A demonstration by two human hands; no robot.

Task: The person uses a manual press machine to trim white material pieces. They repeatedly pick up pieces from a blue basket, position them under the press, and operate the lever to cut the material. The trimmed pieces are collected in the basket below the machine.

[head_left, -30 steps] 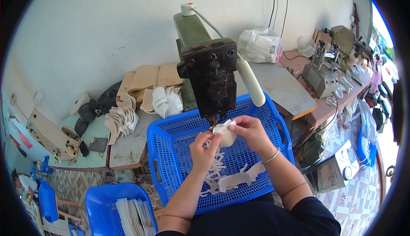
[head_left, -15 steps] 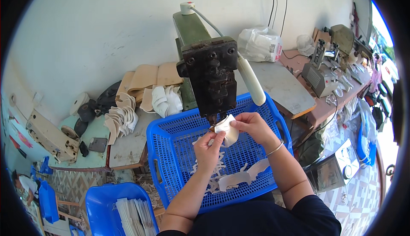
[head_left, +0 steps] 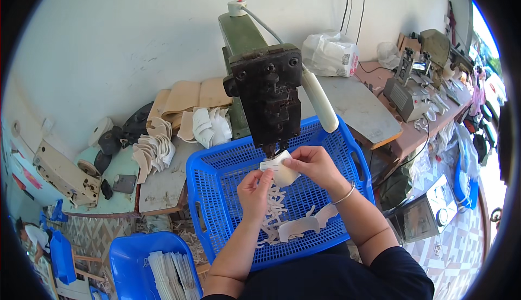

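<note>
A curved cream piece of sheet material [head_left: 285, 174] is held up between my two hands, its upper edge right under the head of a green and black machine [head_left: 269, 91]. My left hand [head_left: 254, 192] pinches its left edge between thumb and fingers. On its upper right, my right hand [head_left: 313, 165] grips with thumb and forefinger. A silver bangle [head_left: 345, 193] circles my right wrist. Beneath the hands stands a blue perforated basket [head_left: 209, 205], with thin white strips [head_left: 275, 213] and curved cream pieces [head_left: 298, 228] lying in it.
A blue tub [head_left: 127, 267] of stacked white pieces stands at lower left. Stacked cream pieces [head_left: 153, 152] lie on the left table. A white plastic bag [head_left: 330, 54] sits behind the machine; another machine [head_left: 407, 102] stands on the right table. A person [head_left: 35, 237] is far left.
The cream piece has turned and shifted slightly left under the machine head. My left hand has moved a little left and lower; my right hand has dropped slightly with the piece.
</note>
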